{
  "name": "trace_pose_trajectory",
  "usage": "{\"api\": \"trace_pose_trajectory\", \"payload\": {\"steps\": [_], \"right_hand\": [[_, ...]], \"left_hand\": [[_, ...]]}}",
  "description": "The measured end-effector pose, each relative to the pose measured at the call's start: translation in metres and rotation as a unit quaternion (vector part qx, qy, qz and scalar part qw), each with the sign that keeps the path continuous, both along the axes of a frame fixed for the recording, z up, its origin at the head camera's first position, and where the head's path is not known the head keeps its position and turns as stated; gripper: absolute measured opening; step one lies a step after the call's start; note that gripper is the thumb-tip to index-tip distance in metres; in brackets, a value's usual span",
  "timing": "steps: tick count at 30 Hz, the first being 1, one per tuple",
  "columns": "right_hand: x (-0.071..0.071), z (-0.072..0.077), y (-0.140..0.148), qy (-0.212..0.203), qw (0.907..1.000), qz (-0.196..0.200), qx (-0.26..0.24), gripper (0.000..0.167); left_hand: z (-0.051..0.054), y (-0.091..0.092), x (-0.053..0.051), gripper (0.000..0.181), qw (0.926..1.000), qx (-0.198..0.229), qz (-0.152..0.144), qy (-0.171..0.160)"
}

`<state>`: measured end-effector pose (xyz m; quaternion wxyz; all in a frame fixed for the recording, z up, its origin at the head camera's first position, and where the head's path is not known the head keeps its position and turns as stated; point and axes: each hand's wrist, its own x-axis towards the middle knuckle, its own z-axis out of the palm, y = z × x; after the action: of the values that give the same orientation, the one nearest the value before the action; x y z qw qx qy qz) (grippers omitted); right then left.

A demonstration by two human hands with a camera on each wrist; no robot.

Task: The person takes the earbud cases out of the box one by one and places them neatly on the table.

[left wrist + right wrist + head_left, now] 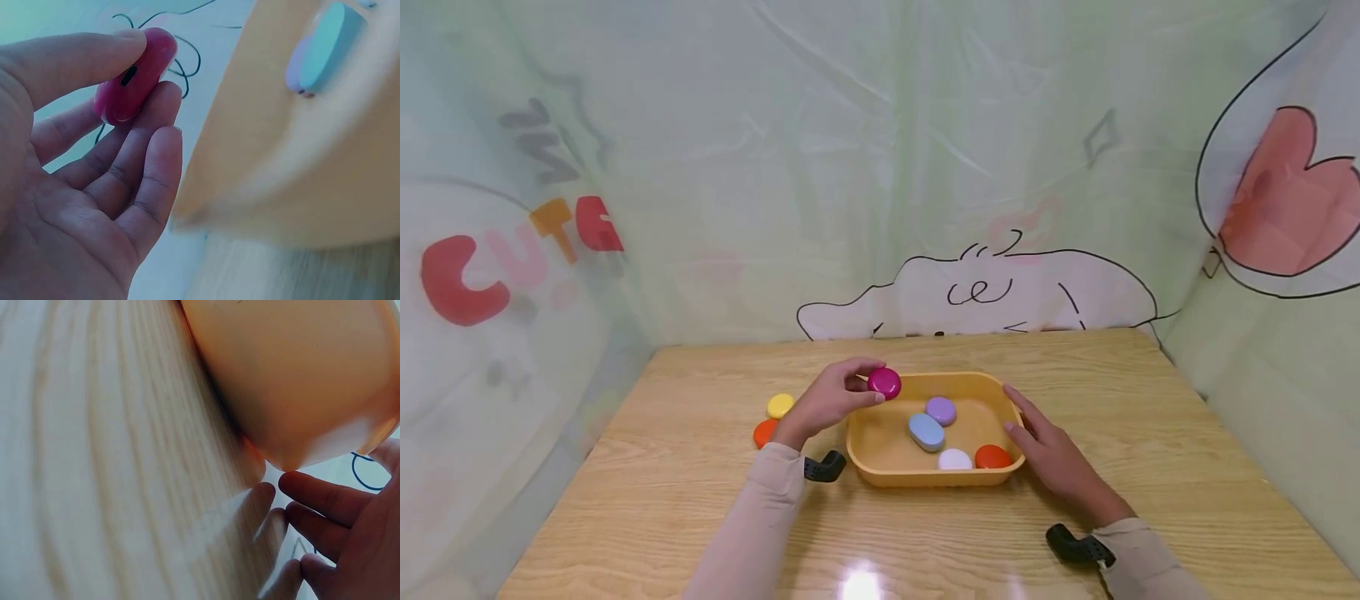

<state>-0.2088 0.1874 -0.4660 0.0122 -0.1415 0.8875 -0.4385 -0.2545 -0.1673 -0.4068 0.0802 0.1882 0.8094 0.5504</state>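
My left hand (831, 398) pinches a magenta round piece (884, 383) between thumb and fingers, above the left rim of an orange tray (880, 477). In the left wrist view the magenta piece (136, 76) stands on edge in the left hand (81, 181). Inside the tray lie a purple piece (942, 410), a light blue oval piece (927, 432), a white piece (955, 459) and a red piece (993, 457). My right hand (1056, 454) rests against the tray's right side, fingers loosely extended; in the right wrist view the right hand (350, 531) is beside the tray wall (294, 375).
A yellow piece (780, 406) and an orange-red piece (765, 433) lie on the wooden table (647, 492), left of the tray and partly behind my left wrist. A printed curtain (760, 167) hangs behind the table and along both sides.
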Motion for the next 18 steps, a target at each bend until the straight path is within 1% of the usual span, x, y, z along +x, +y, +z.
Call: {"api": "trace_pose_trajectory", "payload": {"steps": [4,8,11,15,18], "right_hand": [[0.000,0.001,0.001,-0.001,1.0000,0.000,0.000,0.061],[0.000,0.002,0.001,-0.004,1.0000,-0.002,0.003,0.061],[-0.001,0.003,0.001,-0.006,1.0000,-0.003,0.005,0.061],[-0.001,0.004,0.000,-0.008,1.0000,-0.003,0.005,0.061],[0.000,0.003,-0.001,-0.009,0.9999,-0.003,0.007,0.062]], "left_hand": [[-0.001,-0.009,0.007,0.052,0.9999,0.005,0.013,-0.009],[-0.001,-0.018,0.011,0.052,0.9995,0.008,0.031,-0.005],[-0.002,-0.027,0.012,0.052,0.9986,0.014,0.051,-0.003],[-0.007,-0.040,0.013,0.051,0.9972,0.017,0.072,-0.009],[-0.013,-0.049,0.014,0.051,0.9967,0.017,0.077,-0.017]]}}
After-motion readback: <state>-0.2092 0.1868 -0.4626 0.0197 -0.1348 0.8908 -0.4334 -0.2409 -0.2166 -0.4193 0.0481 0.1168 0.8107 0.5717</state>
